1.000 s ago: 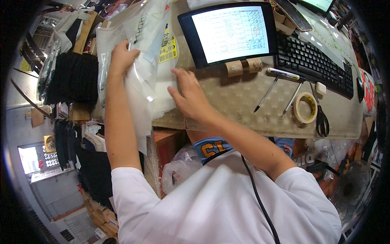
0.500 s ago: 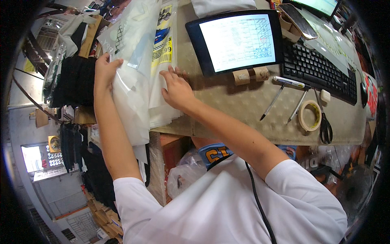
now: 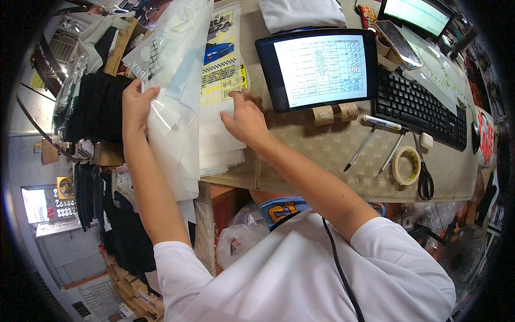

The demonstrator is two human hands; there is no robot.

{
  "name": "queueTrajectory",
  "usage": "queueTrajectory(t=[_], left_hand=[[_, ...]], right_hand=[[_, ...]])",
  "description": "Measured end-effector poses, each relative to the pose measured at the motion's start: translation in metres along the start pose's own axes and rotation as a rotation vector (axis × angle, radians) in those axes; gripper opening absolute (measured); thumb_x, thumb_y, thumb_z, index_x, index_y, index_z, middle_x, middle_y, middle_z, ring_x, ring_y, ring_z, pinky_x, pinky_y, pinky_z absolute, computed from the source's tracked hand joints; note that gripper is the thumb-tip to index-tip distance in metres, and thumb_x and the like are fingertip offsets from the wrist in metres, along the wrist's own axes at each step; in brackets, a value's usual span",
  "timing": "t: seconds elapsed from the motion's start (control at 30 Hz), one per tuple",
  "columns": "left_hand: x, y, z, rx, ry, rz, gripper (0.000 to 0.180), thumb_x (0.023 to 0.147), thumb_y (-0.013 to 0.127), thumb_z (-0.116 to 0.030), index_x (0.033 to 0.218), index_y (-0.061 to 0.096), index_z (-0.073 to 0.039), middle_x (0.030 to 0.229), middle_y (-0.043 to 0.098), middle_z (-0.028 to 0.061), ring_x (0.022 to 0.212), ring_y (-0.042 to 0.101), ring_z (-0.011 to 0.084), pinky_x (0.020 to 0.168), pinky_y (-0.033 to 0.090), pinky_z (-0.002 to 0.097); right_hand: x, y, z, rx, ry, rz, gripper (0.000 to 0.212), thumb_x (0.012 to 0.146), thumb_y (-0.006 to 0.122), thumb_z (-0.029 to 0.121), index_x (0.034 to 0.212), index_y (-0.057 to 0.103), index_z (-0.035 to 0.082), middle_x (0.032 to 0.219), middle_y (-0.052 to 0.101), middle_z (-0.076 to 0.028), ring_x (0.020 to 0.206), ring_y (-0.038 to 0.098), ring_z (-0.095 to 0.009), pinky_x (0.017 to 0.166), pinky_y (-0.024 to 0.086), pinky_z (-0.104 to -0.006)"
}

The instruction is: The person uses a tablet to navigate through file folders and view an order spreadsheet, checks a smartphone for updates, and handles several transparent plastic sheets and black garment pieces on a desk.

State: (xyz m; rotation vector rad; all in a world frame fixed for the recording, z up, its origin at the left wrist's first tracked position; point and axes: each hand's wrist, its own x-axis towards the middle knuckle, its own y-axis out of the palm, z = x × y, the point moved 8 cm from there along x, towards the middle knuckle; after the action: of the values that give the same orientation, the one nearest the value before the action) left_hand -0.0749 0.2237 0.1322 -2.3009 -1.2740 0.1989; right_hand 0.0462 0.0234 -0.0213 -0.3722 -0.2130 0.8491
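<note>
My left hand (image 3: 138, 106) is closed on the left edge of a bundle of translucent film sheets (image 3: 174, 142), thumb on top. These sheets are lifted and bowed, their lower corners hanging past the table's front edge. Under and to the right of them lies a stack of printed film sheets (image 3: 222, 142). The top one carries a yellow and black print (image 3: 220, 70) with a small blue car. Resting over the right side of that stack, my right hand (image 3: 245, 119) has its fingers apart and holds nothing.
A tablet (image 3: 327, 70) leans on cardboard tubes (image 3: 335, 114). Right of it are a keyboard (image 3: 418, 102), pens (image 3: 359, 148), a tape roll (image 3: 406, 165) and scissors (image 3: 425, 180). Dark folded cloth (image 3: 99, 107) is piled left of the table. Folded white cloth (image 3: 302, 15) lies behind the tablet.
The translucent bundle has shifted left in my left hand, so more of the yellow and black print shows. My right hand has moved slightly right and down over the stack.
</note>
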Motion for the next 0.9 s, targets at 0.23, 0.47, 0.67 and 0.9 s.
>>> queueTrajectory(t=[0.23,0.47,0.67,0.9], left_hand=[[-0.007,-0.022,-0.003,0.024,0.020,-0.046,0.032,0.081,0.068,0.005,0.112,0.065,0.007,0.100,0.071,0.0138,0.082,0.067,0.0169,0.074,0.052,0.0284],[-0.009,-0.022,0.002,-0.035,0.060,-0.062,0.032,0.081,0.068,0.005,0.113,0.065,0.007,0.099,0.071,0.0127,0.081,0.067,0.0167,0.074,0.052,0.0286],[-0.012,-0.028,0.002,-0.061,0.038,-0.054,0.034,0.082,0.068,0.005,0.115,0.063,0.008,0.103,0.070,0.0139,0.084,0.067,0.0178,0.076,0.053,0.0290],[-0.018,-0.023,-0.006,-0.026,0.038,-0.119,0.026,0.081,0.066,0.005,0.106,0.066,0.008,0.094,0.071,0.0116,0.077,0.063,0.0139,0.072,0.050,0.0275]], right_hand=[[-0.008,0.014,0.006,-0.472,-0.296,-0.088,0.052,0.083,0.068,0.020,0.130,0.051,0.004,0.135,0.050,-0.028,0.116,0.052,-0.044,0.097,0.043,-0.0478],[0.011,0.021,0.023,-0.248,-0.421,-0.065,0.056,0.082,0.071,0.013,0.132,0.050,0.005,0.144,0.044,-0.024,0.122,0.051,-0.040,0.105,0.041,-0.0433],[0.108,0.007,-0.008,0.298,0.126,-0.254,0.066,0.080,0.076,0.023,0.135,0.046,0.003,0.136,0.049,-0.024,0.117,0.056,-0.036,0.101,0.045,-0.0432],[0.190,0.002,-0.021,-0.080,0.322,-0.133,0.050,0.081,0.071,0.037,0.115,0.066,0.001,0.106,0.071,-0.021,0.094,0.071,-0.033,0.081,0.056,-0.0390]])
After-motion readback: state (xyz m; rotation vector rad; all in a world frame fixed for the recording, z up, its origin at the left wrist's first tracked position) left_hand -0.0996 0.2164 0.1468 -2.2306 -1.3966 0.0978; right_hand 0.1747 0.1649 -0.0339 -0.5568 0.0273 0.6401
